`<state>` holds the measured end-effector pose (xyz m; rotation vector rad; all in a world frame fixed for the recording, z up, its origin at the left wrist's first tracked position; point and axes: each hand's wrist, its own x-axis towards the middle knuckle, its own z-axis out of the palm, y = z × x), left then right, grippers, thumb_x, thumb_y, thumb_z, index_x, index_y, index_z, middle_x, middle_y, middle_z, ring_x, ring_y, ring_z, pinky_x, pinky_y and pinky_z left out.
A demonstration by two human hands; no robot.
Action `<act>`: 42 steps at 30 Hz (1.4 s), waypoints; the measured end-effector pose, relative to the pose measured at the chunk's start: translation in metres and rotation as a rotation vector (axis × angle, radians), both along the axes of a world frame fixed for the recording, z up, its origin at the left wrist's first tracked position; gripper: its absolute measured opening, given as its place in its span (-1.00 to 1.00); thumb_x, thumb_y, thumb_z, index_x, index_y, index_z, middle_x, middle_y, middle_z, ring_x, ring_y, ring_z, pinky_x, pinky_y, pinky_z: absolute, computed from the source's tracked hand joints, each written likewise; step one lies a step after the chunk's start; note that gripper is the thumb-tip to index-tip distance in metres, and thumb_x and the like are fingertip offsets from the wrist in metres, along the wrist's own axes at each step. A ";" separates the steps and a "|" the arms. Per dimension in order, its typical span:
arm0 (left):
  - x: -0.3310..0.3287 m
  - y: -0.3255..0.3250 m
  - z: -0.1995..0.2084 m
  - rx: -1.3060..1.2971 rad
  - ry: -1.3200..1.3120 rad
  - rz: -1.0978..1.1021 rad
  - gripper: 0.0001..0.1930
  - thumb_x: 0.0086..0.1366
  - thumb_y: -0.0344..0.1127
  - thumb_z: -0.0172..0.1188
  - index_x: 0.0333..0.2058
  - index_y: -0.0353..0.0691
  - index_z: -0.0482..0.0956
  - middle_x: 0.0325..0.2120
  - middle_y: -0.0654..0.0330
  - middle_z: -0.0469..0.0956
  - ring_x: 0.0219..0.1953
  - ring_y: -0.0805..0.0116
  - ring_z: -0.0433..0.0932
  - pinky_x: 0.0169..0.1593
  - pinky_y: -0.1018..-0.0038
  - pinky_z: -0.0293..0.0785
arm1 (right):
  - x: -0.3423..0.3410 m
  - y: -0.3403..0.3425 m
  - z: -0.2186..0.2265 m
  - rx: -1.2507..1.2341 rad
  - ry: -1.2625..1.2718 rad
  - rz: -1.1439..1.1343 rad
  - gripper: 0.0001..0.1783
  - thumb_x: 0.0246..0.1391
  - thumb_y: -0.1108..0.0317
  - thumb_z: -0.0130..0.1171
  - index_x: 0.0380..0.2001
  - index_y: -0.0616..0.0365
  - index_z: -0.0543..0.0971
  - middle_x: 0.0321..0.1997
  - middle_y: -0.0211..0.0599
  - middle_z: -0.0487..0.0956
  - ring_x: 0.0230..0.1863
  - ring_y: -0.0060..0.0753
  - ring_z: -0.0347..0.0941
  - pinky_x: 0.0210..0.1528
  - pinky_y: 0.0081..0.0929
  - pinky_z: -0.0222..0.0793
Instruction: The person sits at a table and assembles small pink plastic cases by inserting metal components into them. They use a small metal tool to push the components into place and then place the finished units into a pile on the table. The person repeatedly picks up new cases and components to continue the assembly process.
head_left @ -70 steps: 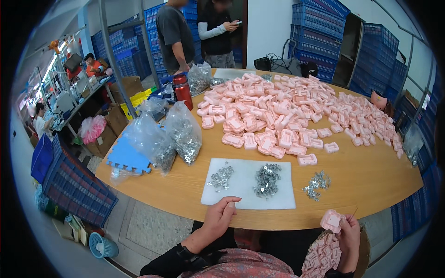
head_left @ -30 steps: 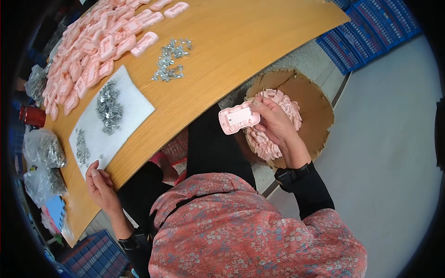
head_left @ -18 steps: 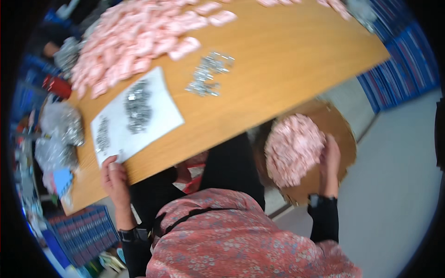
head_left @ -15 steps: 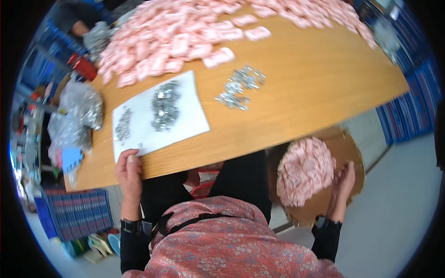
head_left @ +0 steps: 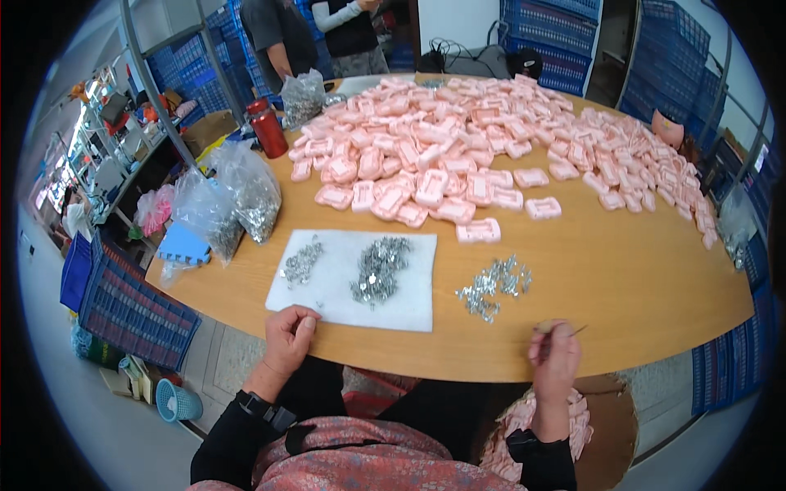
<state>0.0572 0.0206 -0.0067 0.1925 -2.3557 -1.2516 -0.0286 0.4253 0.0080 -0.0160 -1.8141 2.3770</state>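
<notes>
At the table's front edge my left hand (head_left: 290, 337) is closed, fingers curled by the near-left corner of a white foam sheet (head_left: 337, 314); whether anything is in it is hidden. On that sheet lie a large heap of small silvery metal pieces (head_left: 378, 272) and a smaller heap (head_left: 301, 263). My right hand (head_left: 557, 353) is closed above the table's front edge, with a thin dark stick-like tool (head_left: 580, 331) poking out between its fingers. Ahead of it a loose scatter of shiny metal pieces (head_left: 494, 285) rests on the wood.
A broad pile of pink plastic shells (head_left: 430, 186) covers the far part of the wooden table (head_left: 622, 286). Clear bags of metal parts (head_left: 250, 192) and a red flask (head_left: 267, 131) stand left. A box of pink pieces (head_left: 610, 434) sits below right. Two people (head_left: 282, 45) stand beyond.
My right hand has risen from the box of pink pieces to the table's front edge. The view has tilted up, showing more of the far side. My left hand stays by the sheet.
</notes>
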 end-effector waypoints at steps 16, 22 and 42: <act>0.005 -0.012 0.003 0.032 0.043 -0.084 -0.86 0.27 -0.34 0.22 -0.37 -0.31 0.63 -0.61 0.37 0.48 -0.56 0.66 0.34 -0.46 0.63 0.30 | -0.021 -0.016 -0.024 0.077 -0.039 0.042 -0.66 0.41 0.07 -0.06 -0.33 0.07 0.47 -0.54 -0.50 0.48 -0.65 -0.73 0.31 -0.66 -0.74 0.13; 0.024 -0.022 0.008 0.024 0.136 -0.170 -0.83 0.29 -0.37 0.17 -0.46 -0.30 0.61 -0.65 0.22 0.48 -0.63 0.45 0.40 -0.49 0.53 0.33 | -0.018 -0.019 -0.021 0.145 -0.020 -0.038 -0.69 0.42 0.10 -0.05 -0.34 0.05 0.48 -0.55 -0.54 0.46 -0.62 -0.76 0.29 -0.62 -0.76 0.12; 0.398 -0.109 -0.234 0.923 -1.160 0.256 -0.45 0.36 0.16 -0.05 0.08 -0.16 0.48 -0.21 0.09 0.58 -0.23 0.27 0.52 -0.23 0.34 0.46 | -0.028 -0.022 -0.034 0.463 -0.018 -0.150 -0.60 0.43 0.02 -0.12 -0.40 0.02 0.46 -0.61 -0.58 0.38 -0.66 -0.78 0.21 -0.66 -0.76 0.04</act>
